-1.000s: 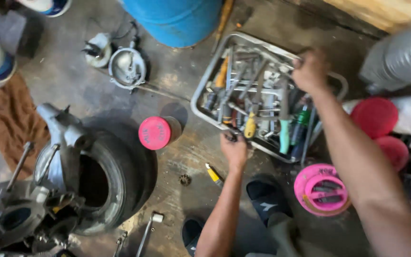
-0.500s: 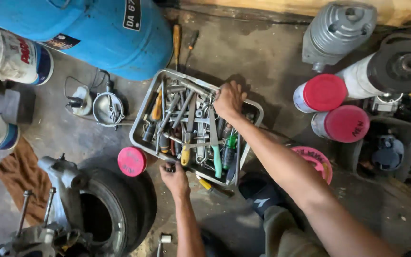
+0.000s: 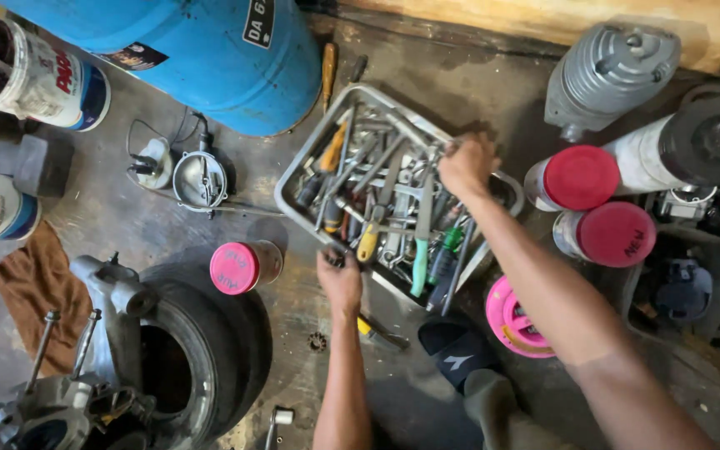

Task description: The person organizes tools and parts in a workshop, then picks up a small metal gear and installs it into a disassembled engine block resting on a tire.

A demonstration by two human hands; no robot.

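Note:
A metal tray (image 3: pixel 303 163) full of several hand tools sits on the concrete floor. Wrenches, screwdrivers with yellow, orange and green handles and pliers lie heaped in it. My right hand (image 3: pixel 466 165) reaches into the tray's far side, fingers closed among the tools; what it grips is hidden. My left hand (image 3: pixel 339 279) rests at the tray's near edge, fingers curled over the rim or a tool there.
A blue drum (image 3: pixel 210 50) stands behind the tray. A pink-lidded can (image 3: pixel 239 267) sits left of my left hand. A tyre with engine parts (image 3: pixel 168 367) lies bottom left, beside a brown rag (image 3: pixel 31 287). Red-lidded cans (image 3: pixel 593 204) and a pink spool (image 3: pixel 514 317) stand right.
The view has shifted a little, so the tray sits more central. My right hand stays in the tray's far side; my left hand has moved up to the tray's near edge.

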